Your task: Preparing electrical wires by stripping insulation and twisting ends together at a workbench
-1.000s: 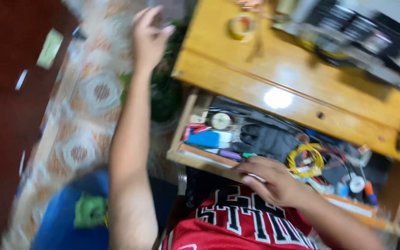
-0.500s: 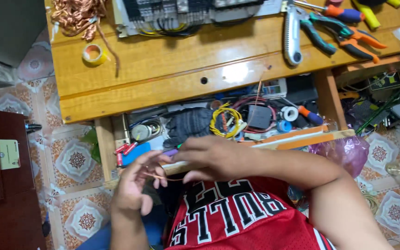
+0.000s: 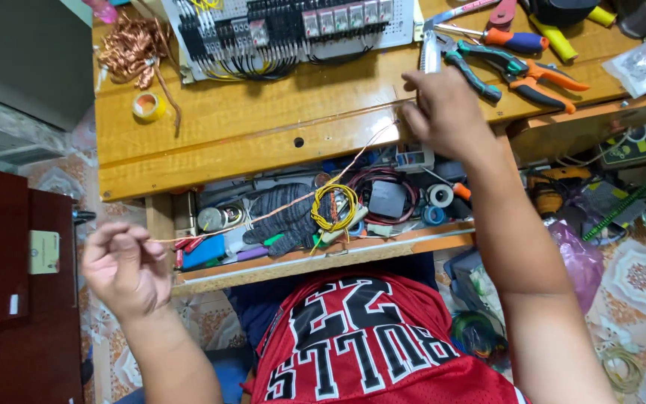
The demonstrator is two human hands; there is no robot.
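We observe a thin copper wire (image 3: 278, 209) stretched taut between both hands. Our left hand (image 3: 125, 269) pinches one end; our right hand (image 3: 443, 112) grips the other at the wooden tabletop (image 3: 263, 120) edge.

You stretch a thin copper-coloured wire (image 3: 278, 211) over the honey-brown wooden bench (image 3: 263, 127); your sleeveless mesh jersey (image 3: 368, 359) is red with black, white-edged lettering; yellow coiled wire (image 3: 334, 207) beside grey knit glove (image 3: 285, 217).

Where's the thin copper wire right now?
In the head view, the copper wire stretches between the left hand and the right hand, crossing above the open drawer.
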